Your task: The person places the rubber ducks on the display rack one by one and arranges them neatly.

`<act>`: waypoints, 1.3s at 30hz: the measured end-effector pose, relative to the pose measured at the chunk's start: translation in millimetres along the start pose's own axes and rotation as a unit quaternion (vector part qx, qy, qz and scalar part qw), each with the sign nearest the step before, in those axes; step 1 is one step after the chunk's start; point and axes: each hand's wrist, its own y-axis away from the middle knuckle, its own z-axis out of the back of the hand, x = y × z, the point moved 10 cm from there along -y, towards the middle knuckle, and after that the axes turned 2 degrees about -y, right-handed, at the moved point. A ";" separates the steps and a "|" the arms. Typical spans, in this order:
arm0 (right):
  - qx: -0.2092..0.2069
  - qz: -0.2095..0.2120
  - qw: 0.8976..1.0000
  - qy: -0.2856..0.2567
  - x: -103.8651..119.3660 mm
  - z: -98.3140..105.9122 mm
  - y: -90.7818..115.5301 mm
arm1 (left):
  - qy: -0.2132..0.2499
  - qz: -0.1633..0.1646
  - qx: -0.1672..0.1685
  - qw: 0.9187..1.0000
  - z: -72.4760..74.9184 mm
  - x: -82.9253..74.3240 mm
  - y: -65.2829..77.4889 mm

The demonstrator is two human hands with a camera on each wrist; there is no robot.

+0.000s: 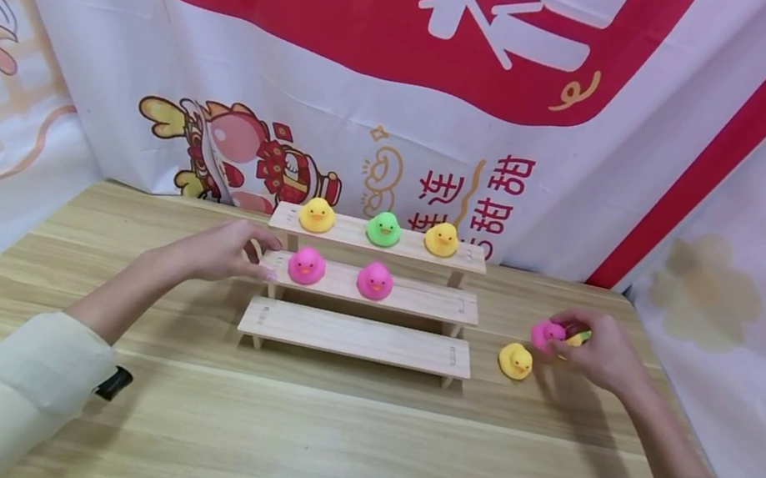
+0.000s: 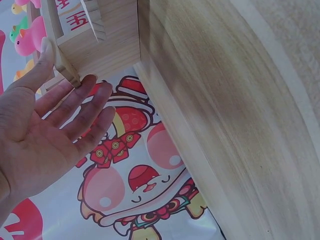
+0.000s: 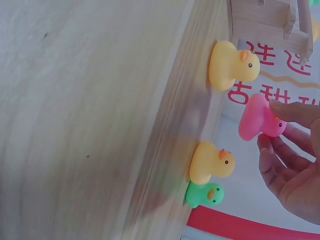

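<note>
Crowding pink duck (image 3: pixel 257 120): yellow duck (image 3: pixel 231 66)

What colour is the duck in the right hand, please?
Pink duck, pinched by the right hand; clearest in the right wrist view.

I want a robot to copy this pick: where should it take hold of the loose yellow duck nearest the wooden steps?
Probably pinch the yellow duck across its round body, coming from above: it sits upright on the table with open space on most sides.

Matt pale wood table (image 1: pixel 334 442) and shelf (image 1: pixel 355 336); smooth rubbery ducks (image 3: pixel 232 65); glossy printed banner (image 1: pixel 449 115).
</note>
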 end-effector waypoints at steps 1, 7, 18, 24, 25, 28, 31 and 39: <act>-0.005 0.004 1.000 0.000 1.5 0.7 -0.2 | 0.000 -0.001 0.000 1.000 0.0 -0.1 -0.1; -0.021 0.023 1.000 -0.004 8.5 3.3 -1.1 | 0.001 -0.005 -0.001 1.000 -0.1 -0.2 -0.7; -0.050 0.021 0.998 -0.028 23.1 7.3 -3.3 | 0.002 -0.001 0.002 1.000 -0.3 0.8 -1.3; -0.056 0.025 0.996 -0.058 34.9 8.1 -3.3 | 0.002 -0.003 0.000 1.000 0.5 -0.6 -0.4; -0.056 0.025 0.996 -0.062 37.2 8.2 -3.1 | 0.003 -0.004 -0.001 1.000 0.7 -0.9 -0.2; -0.053 0.026 0.996 -0.073 43.6 7.9 -2.9 | 0.007 -0.011 -0.002 1.000 1.4 -3.2 0.5; -0.055 0.034 0.994 -0.084 50.0 7.4 -2.9 | 0.010 -0.015 -0.003 1.000 1.5 -3.9 0.5; -0.056 0.052 0.990 -0.116 63.3 2.1 -4.9 | 0.009 -0.018 0.000 1.000 1.0 -5.1 0.3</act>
